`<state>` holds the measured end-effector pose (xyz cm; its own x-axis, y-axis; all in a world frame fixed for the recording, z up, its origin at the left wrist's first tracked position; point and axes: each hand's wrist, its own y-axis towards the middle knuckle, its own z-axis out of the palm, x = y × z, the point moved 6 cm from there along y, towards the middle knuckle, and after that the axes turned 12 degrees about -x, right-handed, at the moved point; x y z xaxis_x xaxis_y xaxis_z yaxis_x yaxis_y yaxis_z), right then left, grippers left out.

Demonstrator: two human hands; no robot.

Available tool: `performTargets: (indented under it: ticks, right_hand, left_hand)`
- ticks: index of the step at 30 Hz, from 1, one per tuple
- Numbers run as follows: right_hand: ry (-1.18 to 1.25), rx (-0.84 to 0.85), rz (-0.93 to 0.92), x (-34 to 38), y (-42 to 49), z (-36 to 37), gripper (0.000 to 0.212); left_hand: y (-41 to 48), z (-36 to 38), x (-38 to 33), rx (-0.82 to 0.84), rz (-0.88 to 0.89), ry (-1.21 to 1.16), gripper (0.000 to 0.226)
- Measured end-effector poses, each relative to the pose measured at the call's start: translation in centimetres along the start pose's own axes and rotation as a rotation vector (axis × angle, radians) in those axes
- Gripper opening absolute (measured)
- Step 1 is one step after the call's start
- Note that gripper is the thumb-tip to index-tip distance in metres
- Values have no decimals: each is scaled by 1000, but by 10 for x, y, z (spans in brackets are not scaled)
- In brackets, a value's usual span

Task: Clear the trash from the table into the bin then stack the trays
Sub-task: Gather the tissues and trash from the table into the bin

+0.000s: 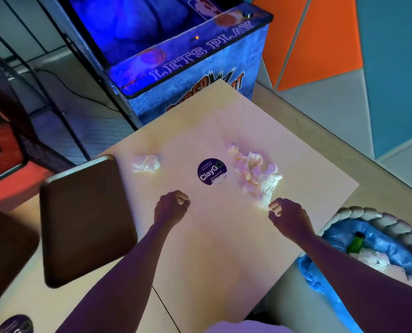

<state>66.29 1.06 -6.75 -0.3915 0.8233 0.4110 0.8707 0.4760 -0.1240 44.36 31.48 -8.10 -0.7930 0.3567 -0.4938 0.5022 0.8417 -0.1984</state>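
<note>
Left hand [173,205]: curled into fist, holding nothing, above mid tabletop [212,248], near round sticker [212,171]. Right hand [289,216]: fingers curled at near end of large crumpled paper pile [255,174] by right edge; whether it grips the paper cannot be told. Small paper wad [146,163] toward left edge. Brown tray [84,219] overhangs left edge; second tray [5,248] farther left. Blue-lined bin [368,213] beside right edge.

A dark tray [5,248] on the near left is blurred and cut off by the left edge. The bin [368,212] on the right runs partly out of view, a green bottle [355,245] half buried inside. Small print on the round sticker [212,171] is unreadable.
</note>
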Motion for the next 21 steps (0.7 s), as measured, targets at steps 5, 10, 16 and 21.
performTargets:
  ticks: [5, 10, 16, 21]
  right_hand:
    - [3, 22, 17, 8, 18, 13, 22]
    - [-83, 106, 67, 13, 34, 28, 55]
    - [-84, 128, 49, 24, 55, 43, 89]
    - [-145, 167, 81, 24, 71, 49, 100]
  left_hand:
    - [38, -14, 22, -53, -42, -19, 21]
    - [83, -18, 35, -81, -7, 60, 46]
    - [128, -8, 38, -6, 16, 226, 86]
    - [155, -2, 43, 33, 4, 277, 90]
